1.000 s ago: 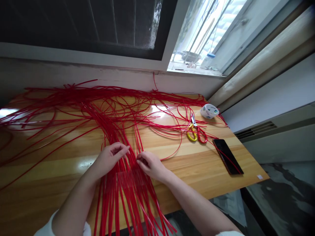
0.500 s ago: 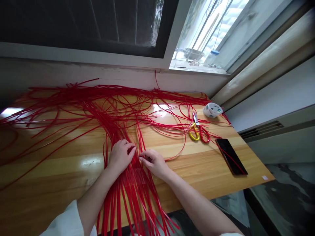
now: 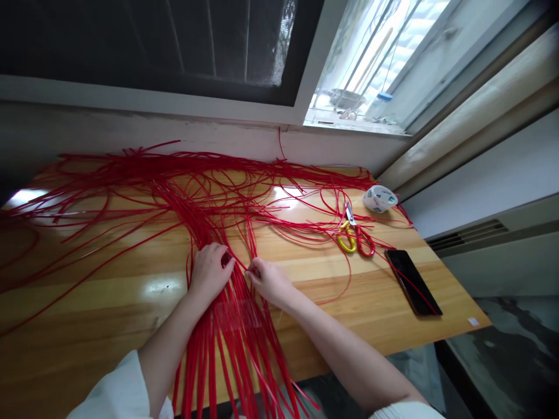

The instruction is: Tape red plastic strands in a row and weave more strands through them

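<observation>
A thick bundle of long, thin red plastic strips [image 3: 233,349] runs down the table and hangs over its front edge, with a band of clear tape [image 3: 244,314] across it. My left hand [image 3: 212,270] lies curled over the bundle above the tape, its thumb and fingers closed round strips there. Just to the right, my right hand [image 3: 268,282] is closed in a pinch on a single red strip [image 3: 239,263] that slants across from the left hand. The fingertips of both hands partly hide what they hold.
More red strips [image 3: 144,169] lie heaped along the wall. Scissors [image 3: 350,230] with yellow and red handles rest among loose strips, a roll of tape [image 3: 379,199] behind them. A black phone [image 3: 413,282] lies near the right edge of the wooden table [image 3: 109,308].
My right hand's fingers have drawn closer together and moved slightly up and left, with a strip now stretched between the hands. A loose strip on the right has shifted. The view has tilted slightly.
</observation>
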The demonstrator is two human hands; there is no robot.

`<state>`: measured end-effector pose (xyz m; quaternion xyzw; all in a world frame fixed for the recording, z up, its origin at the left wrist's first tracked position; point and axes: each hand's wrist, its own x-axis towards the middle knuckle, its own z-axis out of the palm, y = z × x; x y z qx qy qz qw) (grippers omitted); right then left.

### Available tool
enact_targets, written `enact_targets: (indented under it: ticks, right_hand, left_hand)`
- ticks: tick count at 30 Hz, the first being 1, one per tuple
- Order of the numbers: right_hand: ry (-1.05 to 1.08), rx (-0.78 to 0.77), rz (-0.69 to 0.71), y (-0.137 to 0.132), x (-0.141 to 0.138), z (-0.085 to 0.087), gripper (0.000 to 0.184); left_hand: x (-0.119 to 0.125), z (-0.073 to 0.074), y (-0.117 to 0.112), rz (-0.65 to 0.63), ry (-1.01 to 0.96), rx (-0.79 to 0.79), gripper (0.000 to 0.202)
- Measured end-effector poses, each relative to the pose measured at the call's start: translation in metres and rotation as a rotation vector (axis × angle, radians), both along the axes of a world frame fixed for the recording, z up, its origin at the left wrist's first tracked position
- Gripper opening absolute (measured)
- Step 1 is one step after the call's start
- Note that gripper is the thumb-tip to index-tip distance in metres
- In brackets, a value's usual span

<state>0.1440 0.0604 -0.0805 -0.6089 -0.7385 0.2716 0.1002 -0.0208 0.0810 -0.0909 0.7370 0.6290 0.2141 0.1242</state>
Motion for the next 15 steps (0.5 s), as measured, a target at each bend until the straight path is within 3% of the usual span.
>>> enact_targets:
  ticks: [6, 15]
  right_hand:
    - [0.125, 0.193, 0.013, -0.005, 0.000, -0.012, 0.016]
    - [0.185, 0.198, 0.043, -0.004, -0.001, -0.014, 0.015]
  left_hand:
    - [0.002, -0.001, -0.003, 0.036, 0.073, 0.013, 0.018]
    - [0.009, 0.000, -0.002, 0.106, 0.088, -0.016, 0.026]
